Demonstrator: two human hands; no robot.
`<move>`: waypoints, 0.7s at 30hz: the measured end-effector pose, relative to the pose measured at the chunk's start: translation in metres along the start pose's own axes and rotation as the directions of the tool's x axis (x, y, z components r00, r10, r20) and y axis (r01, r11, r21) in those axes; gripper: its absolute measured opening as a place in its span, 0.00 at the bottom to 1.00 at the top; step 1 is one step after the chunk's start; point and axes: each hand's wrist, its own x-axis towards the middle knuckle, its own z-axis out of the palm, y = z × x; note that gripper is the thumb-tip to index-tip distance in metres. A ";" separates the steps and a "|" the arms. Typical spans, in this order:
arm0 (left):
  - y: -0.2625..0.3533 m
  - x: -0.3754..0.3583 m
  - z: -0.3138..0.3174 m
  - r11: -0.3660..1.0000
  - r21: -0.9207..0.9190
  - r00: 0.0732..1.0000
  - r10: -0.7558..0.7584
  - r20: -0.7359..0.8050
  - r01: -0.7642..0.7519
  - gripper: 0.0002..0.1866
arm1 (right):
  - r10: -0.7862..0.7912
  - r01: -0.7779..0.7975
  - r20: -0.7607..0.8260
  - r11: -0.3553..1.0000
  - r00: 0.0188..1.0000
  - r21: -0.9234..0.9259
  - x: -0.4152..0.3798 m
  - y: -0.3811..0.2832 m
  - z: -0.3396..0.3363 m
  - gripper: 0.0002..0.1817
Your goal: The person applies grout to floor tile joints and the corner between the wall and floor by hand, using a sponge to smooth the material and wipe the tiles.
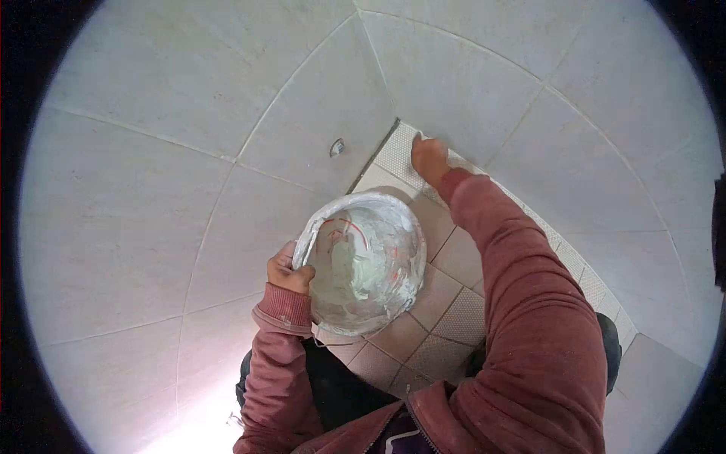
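My left hand (290,268) grips the near-left rim of a white bucket (378,198), thumb inside. The bucket is tilted, so its inside shows, smeared with pale wet paste (367,268) that looks like grout. Orange-red marks show on its inner wall. Stretched forward, my right hand (431,160) is at the joint (470,163) between the floor and the right wall, close to the corner. Its fingers are curled closed, with one fingertip at the joint. Whether they hold a small tool or paste is hidden. Under both, the tiled floor (436,219) mixes plain and dotted tiles.
Large pale wall tiles (295,121) rise on both sides and meet at a corner (396,119). A small round fitting or hole (337,147) is in the left wall. A dark gap (370,159) runs along the left wall's foot. Bright light falls at lower left.
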 end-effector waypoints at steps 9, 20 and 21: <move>-0.012 0.004 -0.007 0.999 -0.035 0.999 -0.002 0.038 0.003 0.22 | -0.263 0.196 0.142 0.909 0.954 0.369 0.025 0.021 0.022 0.27; 0.002 0.001 -0.005 1.000 -0.017 0.999 -0.021 0.044 0.022 0.23 | -0.066 0.067 -0.053 0.998 0.996 0.001 -0.011 0.011 -0.021 0.18; -0.002 0.002 -0.006 0.999 -0.025 0.998 -0.020 0.053 0.022 0.23 | -0.062 0.053 -0.104 0.995 0.993 -0.088 -0.007 0.013 -0.015 0.18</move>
